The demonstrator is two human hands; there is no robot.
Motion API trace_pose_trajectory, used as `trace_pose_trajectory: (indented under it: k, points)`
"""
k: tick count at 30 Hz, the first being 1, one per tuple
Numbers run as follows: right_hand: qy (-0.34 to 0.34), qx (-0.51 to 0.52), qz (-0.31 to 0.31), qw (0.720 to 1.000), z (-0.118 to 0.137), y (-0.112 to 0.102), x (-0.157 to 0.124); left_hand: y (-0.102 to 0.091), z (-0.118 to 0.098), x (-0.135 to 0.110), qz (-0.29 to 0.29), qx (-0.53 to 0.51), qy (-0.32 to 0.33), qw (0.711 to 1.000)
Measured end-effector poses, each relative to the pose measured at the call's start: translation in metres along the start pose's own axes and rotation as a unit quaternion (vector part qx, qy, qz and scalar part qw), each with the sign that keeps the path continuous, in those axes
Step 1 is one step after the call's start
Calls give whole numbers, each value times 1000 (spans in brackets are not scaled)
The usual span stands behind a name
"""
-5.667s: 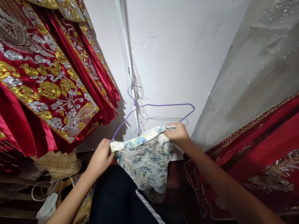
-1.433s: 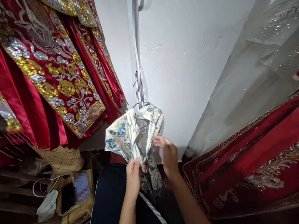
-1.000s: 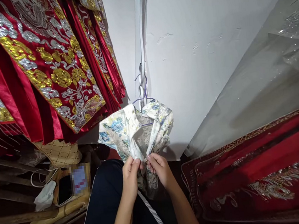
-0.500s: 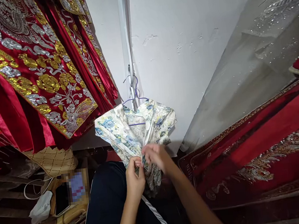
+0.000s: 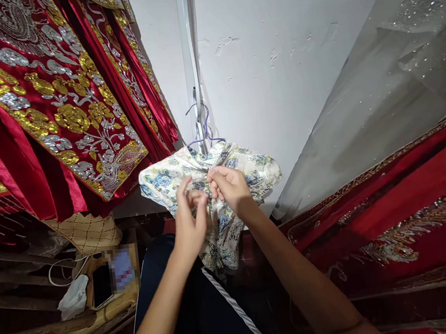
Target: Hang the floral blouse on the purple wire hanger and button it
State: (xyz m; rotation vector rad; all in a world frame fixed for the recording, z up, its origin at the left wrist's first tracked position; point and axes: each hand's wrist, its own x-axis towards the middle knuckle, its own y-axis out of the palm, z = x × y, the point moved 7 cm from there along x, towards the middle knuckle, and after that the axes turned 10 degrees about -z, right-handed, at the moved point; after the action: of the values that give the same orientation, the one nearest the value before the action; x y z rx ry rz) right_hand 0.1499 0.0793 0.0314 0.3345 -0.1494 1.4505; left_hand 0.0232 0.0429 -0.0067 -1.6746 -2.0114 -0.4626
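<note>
A floral blouse (image 5: 161,181) in white, blue and yellow hangs from a purple wire hanger (image 5: 206,129) in front of me. My right hand (image 5: 229,187) pinches the blouse's front near the neckline, thumb against fingers. Beside it on the left, my left hand (image 5: 191,210) is held in front of the cloth with its thumb and fingers apart and nothing visible between them. The collar is drawn together under the right hand's fingertips. Whether a button or only fabric is pinched there, I cannot tell.
Red garments with gold and silver embroidery (image 5: 72,119) hang at left. A sheer sparkling white fabric (image 5: 344,106) and a red beaded garment (image 5: 429,193) are at right. At lower left, a wooden stool (image 5: 114,306) holds a phone (image 5: 102,286) and a white tissue (image 5: 74,297).
Both hands have moved up from the blouse's waist toward its neckline. The left hand has let go of the cloth and opened. The neckline, open before, is now drawn closed.
</note>
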Motion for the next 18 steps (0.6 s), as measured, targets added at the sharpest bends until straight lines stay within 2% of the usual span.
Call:
trace_pose_trajectory:
  k: [2, 5, 6, 8, 10, 12, 13, 14, 15, 16, 18]
  points:
    - [-22, -14, 12, 1000, 11, 2, -1, -2, -34, 35, -7, 42, 76, 996]
    - [-51, -43, 16, 998, 16, 0, 8, 9, -61, 68, 36, 109, 147, 982]
    - [-52, -55, 11, 997, 10, -2, 12, 12, -64, 74, 38, 129, 163, 977]
    - [-36, -91, -1, 995, -12, -9, 17, 8, -66, 84, 7, 149, 183, 972]
    - [-10, -135, -5, 991, -43, -16, 13, -14, -61, 94, -74, 120, 175, 975]
    - [12, -161, 4, 987, -70, -22, 0, -55, -42, 105, -187, 23, 120, 975]
    - [24, -159, 11, 987, -82, -23, -11, -78, -24, 107, -243, -51, 68, 966]
    - [37, -146, 20, 988, -91, -24, -22, -99, -1, 106, -291, -137, -5, 947]
    - [50, -125, 27, 991, -98, -23, -35, -113, 27, 99, -326, -227, -104, 912]
    - [63, -99, 30, 993, -103, -22, -48, -118, 56, 86, -343, -297, -216, 864]
    - [85, -45, 16, 995, -111, -19, -71, -118, 90, 52, -338, -308, -295, 839]
